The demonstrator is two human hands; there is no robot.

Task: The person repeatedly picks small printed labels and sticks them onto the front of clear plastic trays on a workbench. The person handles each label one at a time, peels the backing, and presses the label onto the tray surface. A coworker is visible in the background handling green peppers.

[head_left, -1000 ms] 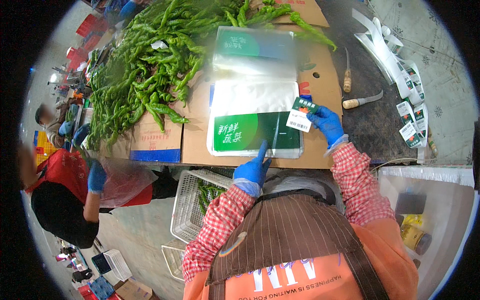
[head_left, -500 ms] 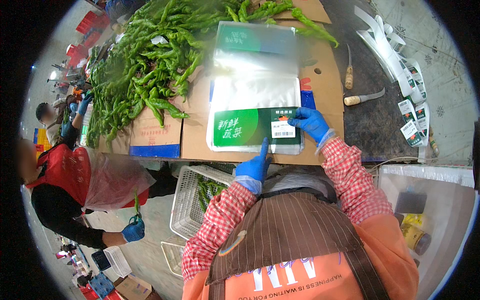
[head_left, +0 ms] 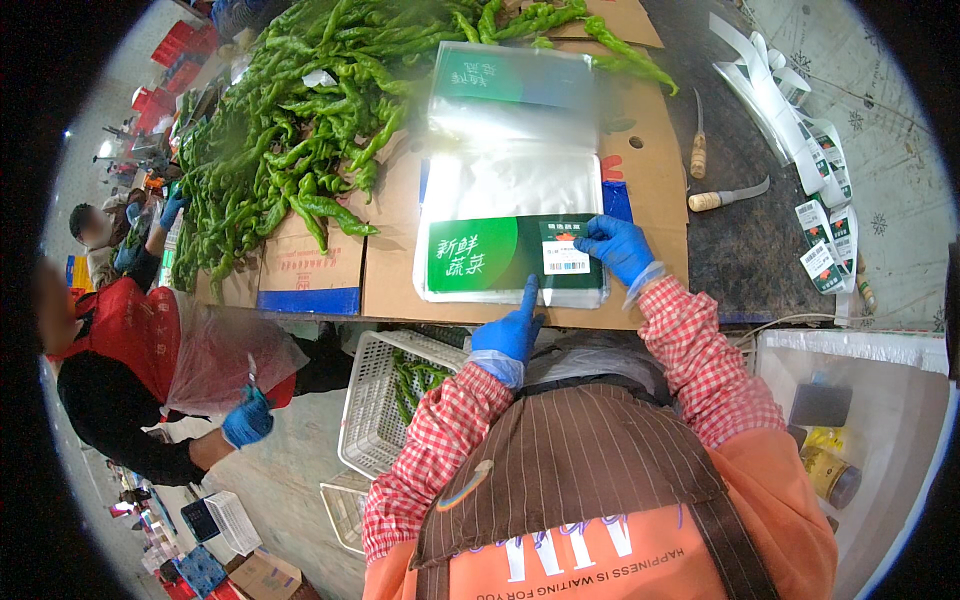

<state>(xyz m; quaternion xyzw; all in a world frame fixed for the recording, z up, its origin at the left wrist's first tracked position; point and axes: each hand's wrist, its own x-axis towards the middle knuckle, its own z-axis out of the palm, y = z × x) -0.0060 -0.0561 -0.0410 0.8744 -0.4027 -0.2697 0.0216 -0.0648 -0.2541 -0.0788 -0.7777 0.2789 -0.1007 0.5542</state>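
Note:
A stack of clear plastic bags with a green printed band (head_left: 470,262) lies flat on cardboard in front of me. On the band's right part is a white and dark label (head_left: 566,262) with a barcode. My right hand (head_left: 622,250), in a blue glove, has its fingertips closed at the label's right edge. The blue-gloved left hand (head_left: 508,332) rests at the bags' lower edge, its index finger stretched onto the green band below and left of the label. Its other fingers are partly hidden.
Green peppers (head_left: 300,150) are heaped at the far left. Two curved knives with wooden handles (head_left: 698,157) lie at the right, near strips of labels (head_left: 820,190). A white crate (head_left: 368,420) with peppers stands below the table. At left, a co-worker's gloved hand (head_left: 248,418) holds something slim.
My right hand has shifted very slightly at the label's edge; my left hand stays in place. The co-worker's gloved hand at left has moved left and up.

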